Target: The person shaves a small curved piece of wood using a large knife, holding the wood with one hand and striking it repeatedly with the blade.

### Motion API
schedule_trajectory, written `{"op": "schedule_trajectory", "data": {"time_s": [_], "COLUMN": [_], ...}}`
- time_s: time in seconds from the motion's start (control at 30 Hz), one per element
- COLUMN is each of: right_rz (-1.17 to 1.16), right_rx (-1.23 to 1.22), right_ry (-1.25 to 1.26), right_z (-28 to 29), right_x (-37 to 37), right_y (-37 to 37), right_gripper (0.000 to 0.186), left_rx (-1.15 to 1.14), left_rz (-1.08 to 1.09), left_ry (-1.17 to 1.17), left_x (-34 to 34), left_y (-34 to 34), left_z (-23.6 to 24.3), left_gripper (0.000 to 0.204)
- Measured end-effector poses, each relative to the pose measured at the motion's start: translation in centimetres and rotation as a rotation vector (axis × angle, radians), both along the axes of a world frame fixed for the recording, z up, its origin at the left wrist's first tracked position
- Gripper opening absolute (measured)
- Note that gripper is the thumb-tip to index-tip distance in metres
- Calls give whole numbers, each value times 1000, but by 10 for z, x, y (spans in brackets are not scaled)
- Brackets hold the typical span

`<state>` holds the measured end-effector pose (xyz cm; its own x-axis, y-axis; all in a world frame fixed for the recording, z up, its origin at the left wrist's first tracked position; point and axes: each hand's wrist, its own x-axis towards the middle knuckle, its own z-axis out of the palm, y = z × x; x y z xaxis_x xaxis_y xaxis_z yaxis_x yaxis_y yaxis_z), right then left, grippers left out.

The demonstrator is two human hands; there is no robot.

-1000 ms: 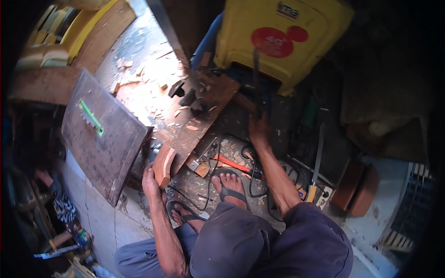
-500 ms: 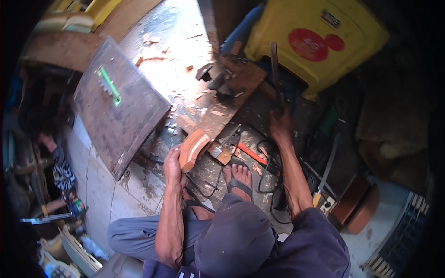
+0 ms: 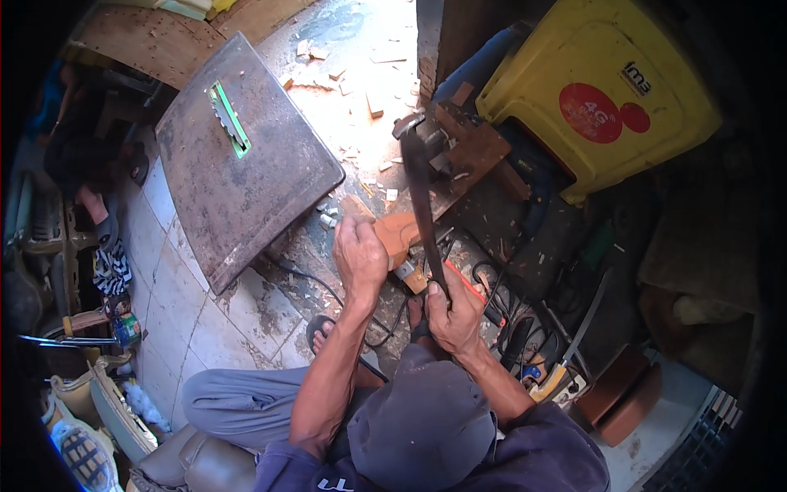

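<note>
My left hand (image 3: 361,254) grips a curved reddish-brown wooden block (image 3: 399,235), holding it against the wooden plank (image 3: 484,156) on the floor. My right hand (image 3: 455,316) is closed round the dark handle of a hammer (image 3: 420,189). The hammer stands raised, its metal head above the plank and beyond the block. Under the hammer lies a light wooden piece with a metal fitting (image 3: 410,277). A tool with an orange-red handle (image 3: 465,282) lies beside my right hand, which partly hides it.
A dark square board (image 3: 254,184) carries a green-edged toothed strip (image 3: 229,120). A yellow plastic stool (image 3: 656,131) stands far right. Wood chips (image 3: 328,80) litter the floor. Black cables (image 3: 512,307), a curved blade with a yellow handle (image 3: 553,381) and brown blocks (image 3: 615,394) lie right.
My right hand has swung in from the right with the hammer, now in front of me. My left hand still holds the block, which is tilted differently. The whole view has shifted.
</note>
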<state>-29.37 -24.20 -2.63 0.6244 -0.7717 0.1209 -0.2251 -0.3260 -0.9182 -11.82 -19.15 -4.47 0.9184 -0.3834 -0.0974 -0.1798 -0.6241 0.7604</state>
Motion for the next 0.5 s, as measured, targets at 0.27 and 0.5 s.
{"op": "schedule_trajectory", "data": {"time_s": [0.27, 0.5], "right_rz": [94, -22], "right_rx": [-19, 155], "right_ry": [127, -394], "right_z": [-26, 10], "right_x": [0, -12], "right_y": [0, 6], "right_gripper": [20, 20], "left_rx": [-72, -69], "left_rz": [167, 183], "left_ry": [47, 176], "left_x": [-6, 1], "left_y": [-10, -3], "left_z": [-10, -2], "left_gripper": [32, 36]}}
